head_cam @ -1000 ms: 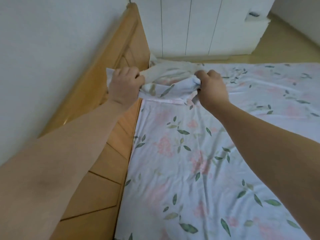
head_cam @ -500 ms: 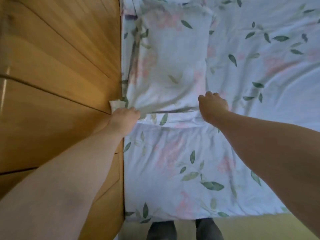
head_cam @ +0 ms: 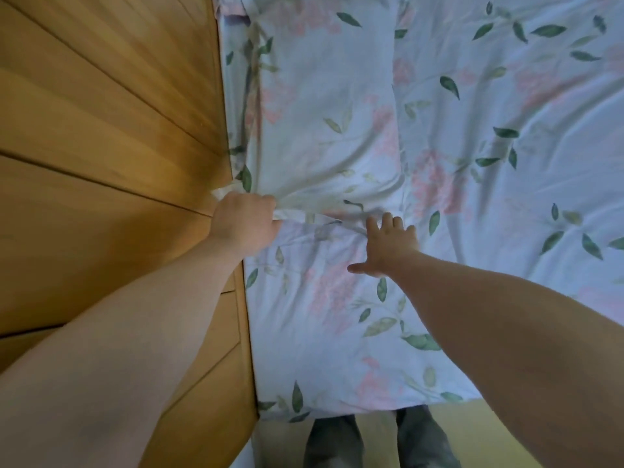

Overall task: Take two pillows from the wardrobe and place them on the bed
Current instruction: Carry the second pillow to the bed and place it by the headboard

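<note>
The right hand (head_cam: 388, 246) has let go and now lies flat and open, smoothing the pillow (head_cam: 324, 130) on the bed (head_cam: 506, 197); the left hand (head_cam: 244, 221) still grips its corner by the headboard (head_cam: 108, 130).

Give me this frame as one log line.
left hand: shut on pillow corner | right hand: open, flat at pillow edge | pillow: on bed, by headboard

One pillow (head_cam: 324, 123), one bed (head_cam: 506, 197) under a floral sheet, one wooden headboard (head_cam: 101, 130). Two hands: left hand (head_cam: 244, 224), right hand (head_cam: 388, 244). Two trouser legs (head_cam: 332, 440).
</note>
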